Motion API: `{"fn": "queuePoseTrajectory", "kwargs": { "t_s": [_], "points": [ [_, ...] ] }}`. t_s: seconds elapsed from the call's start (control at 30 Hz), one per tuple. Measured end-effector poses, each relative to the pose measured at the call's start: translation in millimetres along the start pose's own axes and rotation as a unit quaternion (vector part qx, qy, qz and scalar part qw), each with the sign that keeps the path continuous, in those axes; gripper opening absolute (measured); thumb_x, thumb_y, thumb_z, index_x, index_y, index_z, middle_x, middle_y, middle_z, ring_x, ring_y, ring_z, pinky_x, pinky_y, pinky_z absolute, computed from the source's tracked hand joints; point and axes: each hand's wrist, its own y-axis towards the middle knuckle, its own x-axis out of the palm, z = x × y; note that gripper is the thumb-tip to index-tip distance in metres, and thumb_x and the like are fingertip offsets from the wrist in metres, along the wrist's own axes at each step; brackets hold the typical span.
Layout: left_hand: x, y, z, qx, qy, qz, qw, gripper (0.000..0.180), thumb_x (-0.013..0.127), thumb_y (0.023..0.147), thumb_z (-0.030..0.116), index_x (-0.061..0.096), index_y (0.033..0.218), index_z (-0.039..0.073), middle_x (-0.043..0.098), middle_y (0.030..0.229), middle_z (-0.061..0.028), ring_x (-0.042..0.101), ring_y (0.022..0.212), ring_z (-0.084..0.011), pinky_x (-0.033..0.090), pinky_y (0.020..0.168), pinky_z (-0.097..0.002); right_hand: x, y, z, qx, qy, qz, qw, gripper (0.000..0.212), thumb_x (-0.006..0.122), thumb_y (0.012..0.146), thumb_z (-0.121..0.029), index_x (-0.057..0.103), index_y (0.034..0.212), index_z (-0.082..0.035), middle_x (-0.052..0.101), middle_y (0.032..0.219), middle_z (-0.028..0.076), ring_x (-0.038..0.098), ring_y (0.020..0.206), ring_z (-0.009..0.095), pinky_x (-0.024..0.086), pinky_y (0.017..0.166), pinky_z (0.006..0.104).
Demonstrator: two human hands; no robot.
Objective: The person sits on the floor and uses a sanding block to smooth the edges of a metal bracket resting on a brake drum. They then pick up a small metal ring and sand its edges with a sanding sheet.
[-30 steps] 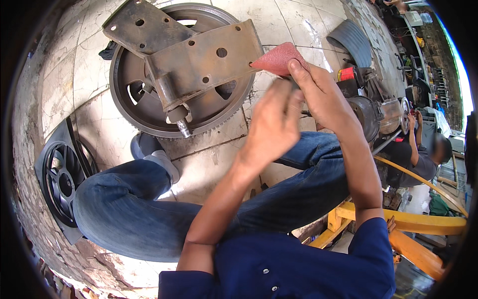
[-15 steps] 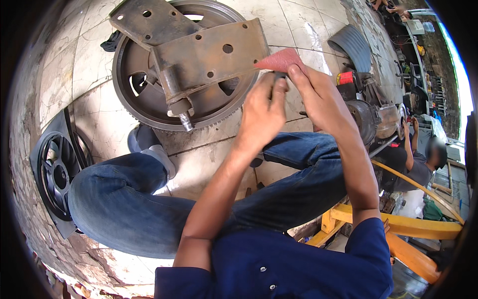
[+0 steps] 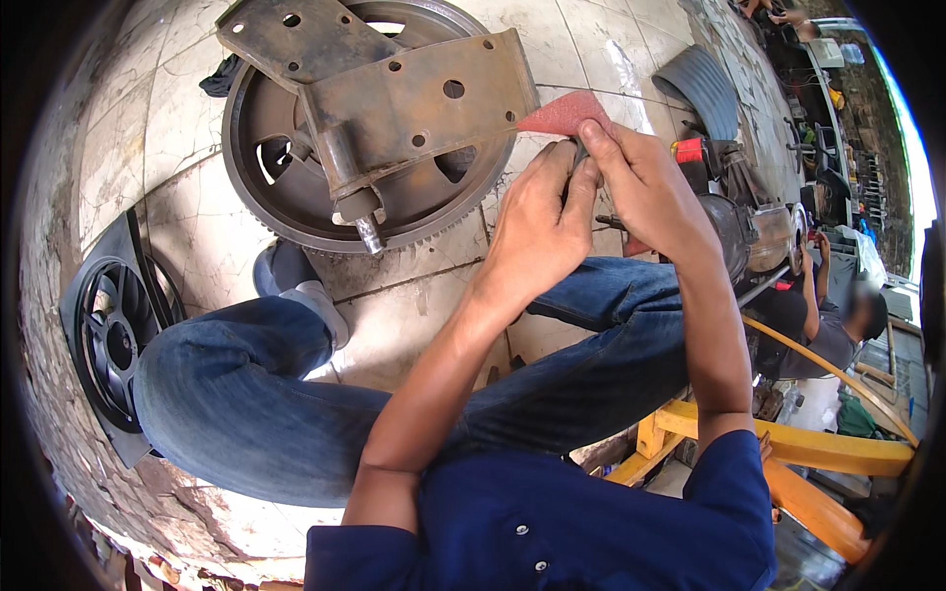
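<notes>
A folded piece of red sandpaper (image 3: 562,113) is pinched in my right hand (image 3: 650,182), thumb on top, its pointed end out to the left. Close against it, my left hand (image 3: 540,212) is closed round a small dark grey part (image 3: 579,154). Fingers cover most of that part, so its kind cannot be made out. Beyond my hands, a rusty steel bracket (image 3: 414,103) with holes and a protruding pin (image 3: 368,231) lies across a large toothed flywheel (image 3: 258,212) on the floor.
A black radiator fan (image 3: 118,340) leans at the left. To the right are a curved grey sheet (image 3: 698,91), a greasy motor-like unit (image 3: 724,231) and a yellow metal frame (image 3: 808,448). Another person (image 3: 838,320) works at the far right. Pale cracked tiles (image 3: 404,305) cover the floor.
Both hands have shifted slightly to the right together, still holding the sandpaper and the dark part. The flywheel and bracket stay in place.
</notes>
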Motion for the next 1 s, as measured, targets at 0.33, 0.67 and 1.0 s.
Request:
{"fn": "queuePoseTrajectory", "kwargs": {
  "t_s": [0.33,0.67,1.0],
  "points": [
    [-9,1,-12,-0.014,-0.003,0.016,1.0,0.019,0.049,0.098,0.014,0.059,0.096,-0.002,0.06,0.09,-0.0205,0.058,0.084,-0.0356,0.046,0.078,-0.0418,-28,-7,3,0.026,0.02,0.191,0.981,0.05,0.046,0.102,-0.042,0.064,0.108,0.004,0.064,0.079,0.015,0.061,0.077,0.022,0.047,0.074,0.0346],
    [-1,3,12,0.167,-0.028,-0.026,0.985,0.022,0.052,0.095,0.012,0.067,0.103,-0.001,0.062,0.108,-0.014,0.061,0.099,-0.0258,0.046,0.089,-0.0356,-30,-11,7,-0.053,0.063,0.225,0.971,0.045,0.05,0.102,-0.038,0.062,0.103,0.005,0.06,0.075,0.011,0.05,0.072,0.013,0.044,0.069,0.0299],
    [-1,2,15,0.179,-0.041,-0.052,0.982,0.022,0.053,0.094,0.007,0.066,0.109,-0.002,0.064,0.115,-0.0156,0.062,0.105,-0.0248,0.046,0.093,-0.0355,-32,-16,2,-0.114,0.004,0.236,0.965,0.034,0.054,0.1,-0.029,0.062,0.113,0.002,0.066,0.084,0.015,0.06,0.075,0.02,0.048,0.072,0.0326]
  ]
}}
